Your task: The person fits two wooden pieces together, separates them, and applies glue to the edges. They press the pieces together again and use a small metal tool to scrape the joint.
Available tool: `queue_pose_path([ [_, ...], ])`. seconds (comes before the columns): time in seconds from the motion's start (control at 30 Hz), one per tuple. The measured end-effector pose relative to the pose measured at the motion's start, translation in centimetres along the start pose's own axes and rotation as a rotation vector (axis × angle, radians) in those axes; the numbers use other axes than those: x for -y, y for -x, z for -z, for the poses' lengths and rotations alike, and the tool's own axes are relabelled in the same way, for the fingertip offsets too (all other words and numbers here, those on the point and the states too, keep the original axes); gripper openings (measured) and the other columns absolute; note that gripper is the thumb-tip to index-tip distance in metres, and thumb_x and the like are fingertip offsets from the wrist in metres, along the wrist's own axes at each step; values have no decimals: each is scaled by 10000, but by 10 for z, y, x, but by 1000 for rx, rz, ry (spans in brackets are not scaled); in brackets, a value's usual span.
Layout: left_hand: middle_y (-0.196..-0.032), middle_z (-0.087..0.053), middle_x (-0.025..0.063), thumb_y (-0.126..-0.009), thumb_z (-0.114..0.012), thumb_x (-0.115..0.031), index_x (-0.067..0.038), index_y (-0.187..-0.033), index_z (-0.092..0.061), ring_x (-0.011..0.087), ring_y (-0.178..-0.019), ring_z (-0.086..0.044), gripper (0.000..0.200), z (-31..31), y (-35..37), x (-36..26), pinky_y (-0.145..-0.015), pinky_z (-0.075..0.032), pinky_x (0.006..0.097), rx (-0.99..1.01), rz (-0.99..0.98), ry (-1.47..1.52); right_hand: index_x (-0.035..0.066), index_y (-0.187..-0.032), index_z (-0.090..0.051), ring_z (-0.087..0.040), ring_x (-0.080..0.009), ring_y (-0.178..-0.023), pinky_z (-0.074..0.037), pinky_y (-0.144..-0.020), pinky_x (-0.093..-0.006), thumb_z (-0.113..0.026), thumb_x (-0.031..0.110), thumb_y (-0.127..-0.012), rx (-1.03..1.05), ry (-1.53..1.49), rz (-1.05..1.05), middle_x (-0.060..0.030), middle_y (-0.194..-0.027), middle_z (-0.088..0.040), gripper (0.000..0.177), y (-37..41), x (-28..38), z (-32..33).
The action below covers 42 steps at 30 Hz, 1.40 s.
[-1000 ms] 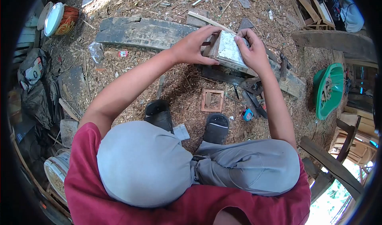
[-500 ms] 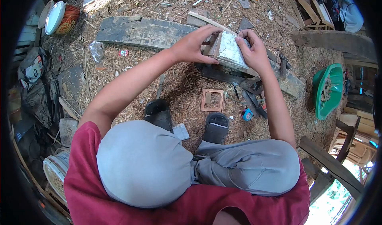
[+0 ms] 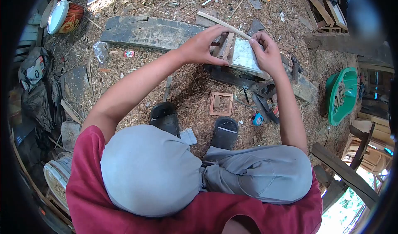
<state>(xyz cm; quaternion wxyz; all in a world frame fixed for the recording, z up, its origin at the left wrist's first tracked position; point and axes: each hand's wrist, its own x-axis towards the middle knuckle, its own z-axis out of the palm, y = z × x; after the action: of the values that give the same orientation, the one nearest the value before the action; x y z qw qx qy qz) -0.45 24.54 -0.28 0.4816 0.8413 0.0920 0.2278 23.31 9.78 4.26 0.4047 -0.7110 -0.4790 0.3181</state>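
My left hand (image 3: pixel 202 47) is closed round the left end of a small wooden piece (image 3: pixel 227 47), thumb on the near side and fingers on the far side. Against that piece lies a flat block with a worn white top (image 3: pixel 245 54). My right hand (image 3: pixel 267 54) is at the block's right edge, its fingers bent together; what they pinch is hidden. Under the block is a dark metal tool (image 3: pixel 232 77), partly covered. A small square wooden frame (image 3: pixel 221 104) lies on the ground in front of my feet.
A long weathered plank (image 3: pixel 157 33) runs behind my hands. A hammer (image 3: pixel 295 69) rests on its right part. A blue tape measure (image 3: pixel 257 119) lies by the frame. To the right is a green basin (image 3: pixel 344 95) with wood scraps; a paint bucket (image 3: pixel 62 18) stands far left.
My right hand has shifted slightly right, its thumb moving off the white top toward the edge. The block's white face shows more. My left hand stays nearly in place.
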Motion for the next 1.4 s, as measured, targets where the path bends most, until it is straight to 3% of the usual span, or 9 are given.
queue_pose_path([
  [0.13,-1470,-576,170,-711,-983,-392,-96,-1535,-499,353,-1374,-567,1001,0,-1,1,-1151,-481,461,-1,-20,-22,-18,-1073,-645,-601,-87,-902,-494,-810,-262,-669,154,-1056,-51,-108,-43,-22,-942,-669,175,-1,6,2],
  [0.47,-1443,-575,157,-682,-996,-379,-99,-1546,-485,355,-1354,-572,1042,0,-1,-4,-1129,-491,451,12,1,15,-30,-1077,-657,-617,-92,-883,-502,-809,-270,-676,162,-1050,-38,-59,-51,-30,-936,-689,195,-7,4,-15],
  [0.67,-1450,-570,164,-687,-993,-427,-104,-1561,-472,352,-1357,-571,1067,1,1,-6,-1131,-489,456,-8,-23,18,-30,-1120,-649,-588,-44,-858,-481,-763,-226,-658,167,-1080,3,10,-61,12,-941,-665,200,-10,9,-13],
  [0.77,-1457,-568,169,-685,-992,-457,-104,-1564,-472,348,-1361,-569,1080,2,2,-10,-1135,-483,455,-8,-21,27,-25,-1075,-659,-621,-87,-883,-503,-813,-274,-675,191,-1053,-22,5,-67,-37,-934,-699,219,-10,8,-13],
  [1.4,-1435,-593,157,-656,-998,-454,-126,-1568,-489,357,-1347,-580,1094,-4,2,-5,-1123,-489,457,-51,-34,4,-22,-1080,-666,-640,-104,-901,-509,-819,-282,-683,184,-1046,-61,30,-36,-50,-949,-713,210,-12,0,-14],
])
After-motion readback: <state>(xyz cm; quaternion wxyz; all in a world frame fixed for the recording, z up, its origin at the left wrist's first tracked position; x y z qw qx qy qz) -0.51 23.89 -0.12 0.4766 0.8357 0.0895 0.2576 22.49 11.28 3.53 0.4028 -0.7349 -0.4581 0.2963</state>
